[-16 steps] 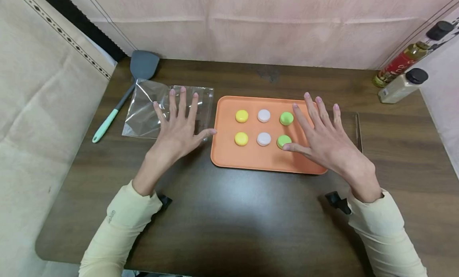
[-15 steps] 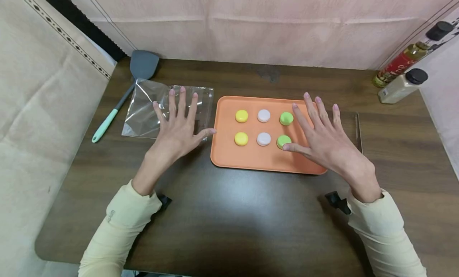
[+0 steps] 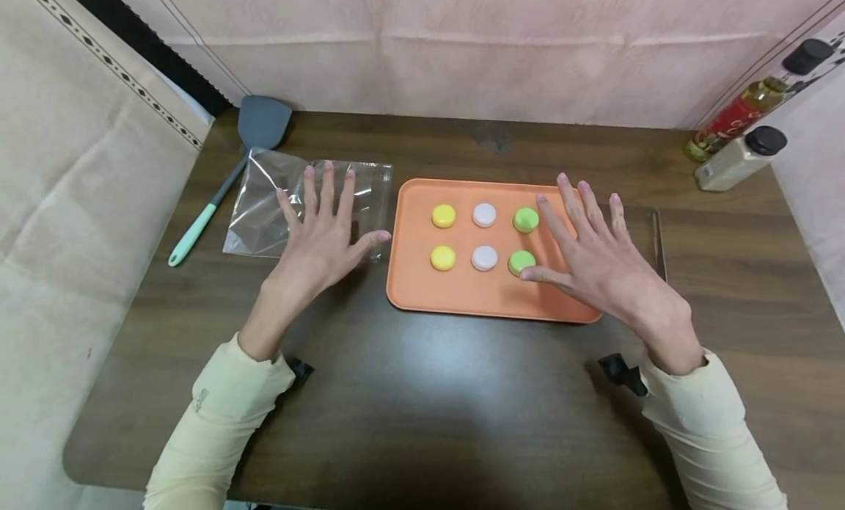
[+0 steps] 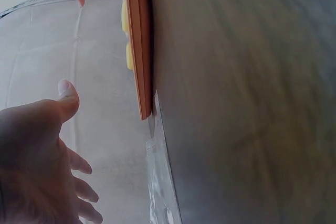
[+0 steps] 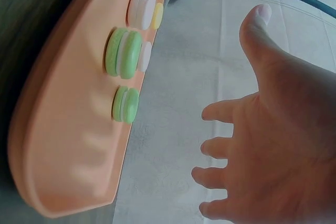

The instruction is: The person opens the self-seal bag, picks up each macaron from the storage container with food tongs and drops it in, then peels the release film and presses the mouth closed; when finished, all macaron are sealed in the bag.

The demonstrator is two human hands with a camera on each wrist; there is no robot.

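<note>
An orange tray (image 3: 462,296) lies on the table and holds macarons in pairs: two yellow macarons (image 3: 443,257), two white macarons (image 3: 485,257) and two green macarons (image 3: 526,219). Above the tray's right end hovers my right hand (image 3: 604,268), fingers spread and holding nothing; its thumb covers part of the nearer green macaron in the head view. In the right wrist view the palm is apart from the green macaron (image 5: 123,53). My left hand (image 3: 310,249) hovers, fingers spread, over a clear plastic bag (image 3: 254,220) left of the tray. The left wrist view shows that hand (image 4: 37,166) raised off the table.
A spatula (image 3: 264,122) with a mint handle lies at the back left, its shaft beside the bag. An oil bottle (image 3: 733,121) and a black-capped jar (image 3: 733,161) stand at the back right. A thin-edged object (image 3: 659,246) shows partly behind my right hand.
My left hand has drifted slightly left, and its thumb has moved away from the tray's left edge. The right hand stays almost still over the tray.
</note>
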